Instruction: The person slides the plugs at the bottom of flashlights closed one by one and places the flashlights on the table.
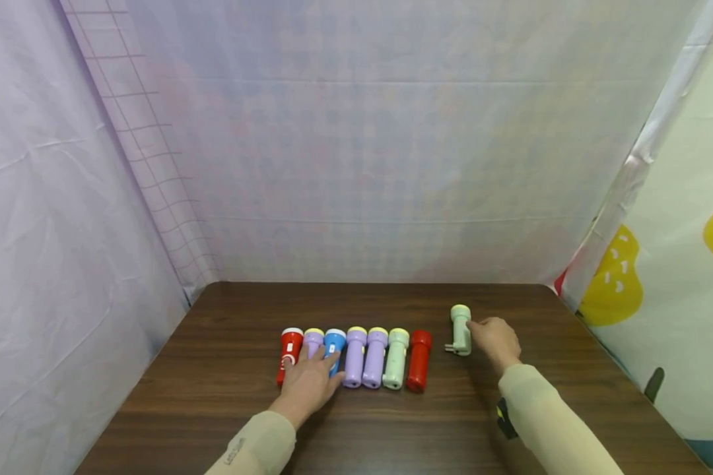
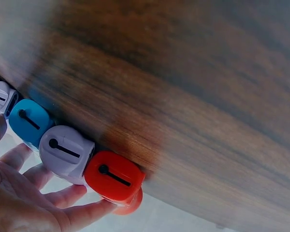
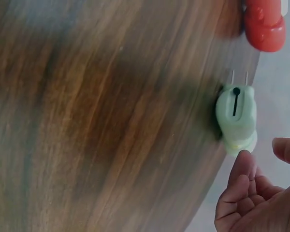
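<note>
My left hand (image 1: 306, 388) lies with spread fingers over the left end of a row of flashlights. Under its fingers are a red flashlight (image 1: 290, 344), a purple flashlight (image 1: 313, 337) and a blue flashlight (image 1: 335, 342). In the left wrist view, fingertips touch their sides and the thumb lies by another purple one (image 2: 2, 96). Off to the right, a light green flashlight (image 1: 461, 326) lies apart with two metal prongs (image 1: 451, 348) sticking out of its tail. Beside it is my right hand (image 1: 496, 342), its fingertips close against it, thumb apart from it in the right wrist view.
The row goes on rightward with purple flashlights (image 1: 355, 359), a light green one (image 1: 396, 359) and a red one (image 1: 418, 361). All lie on a dark wooden table (image 1: 356, 429). Cloth curtains (image 1: 356, 165) hang behind the table and at both sides.
</note>
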Demonstrator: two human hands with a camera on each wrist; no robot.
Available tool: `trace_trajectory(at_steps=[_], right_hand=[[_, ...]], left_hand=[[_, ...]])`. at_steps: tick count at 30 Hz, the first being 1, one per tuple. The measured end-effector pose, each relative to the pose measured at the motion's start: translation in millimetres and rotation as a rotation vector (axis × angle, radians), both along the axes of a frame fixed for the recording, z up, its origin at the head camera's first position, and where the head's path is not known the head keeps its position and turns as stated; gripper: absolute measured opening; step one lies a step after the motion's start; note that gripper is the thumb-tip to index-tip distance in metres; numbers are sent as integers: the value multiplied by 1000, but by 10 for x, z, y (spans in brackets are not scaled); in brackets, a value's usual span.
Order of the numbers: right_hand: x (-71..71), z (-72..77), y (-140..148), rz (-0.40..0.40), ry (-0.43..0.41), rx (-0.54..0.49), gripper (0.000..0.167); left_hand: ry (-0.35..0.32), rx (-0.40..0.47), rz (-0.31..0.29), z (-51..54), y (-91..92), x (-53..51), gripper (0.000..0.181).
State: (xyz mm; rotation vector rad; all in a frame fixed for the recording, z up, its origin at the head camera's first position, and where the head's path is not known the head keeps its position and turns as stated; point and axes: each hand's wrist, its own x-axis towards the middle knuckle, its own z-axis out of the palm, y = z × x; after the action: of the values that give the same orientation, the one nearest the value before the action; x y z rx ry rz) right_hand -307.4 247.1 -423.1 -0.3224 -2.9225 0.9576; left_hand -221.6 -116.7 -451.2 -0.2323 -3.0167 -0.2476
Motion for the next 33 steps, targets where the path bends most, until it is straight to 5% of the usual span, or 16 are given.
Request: trace_trajectory(at_steps=[15, 33], right_hand=[[-116, -83, -3, -18, -54, 49, 69], [-143, -131, -94, -4, -71, 30, 59]], left_hand=[[-2, 6, -2, -10, 6, 9, 50], [-21, -8, 7, -13, 2, 15, 51]])
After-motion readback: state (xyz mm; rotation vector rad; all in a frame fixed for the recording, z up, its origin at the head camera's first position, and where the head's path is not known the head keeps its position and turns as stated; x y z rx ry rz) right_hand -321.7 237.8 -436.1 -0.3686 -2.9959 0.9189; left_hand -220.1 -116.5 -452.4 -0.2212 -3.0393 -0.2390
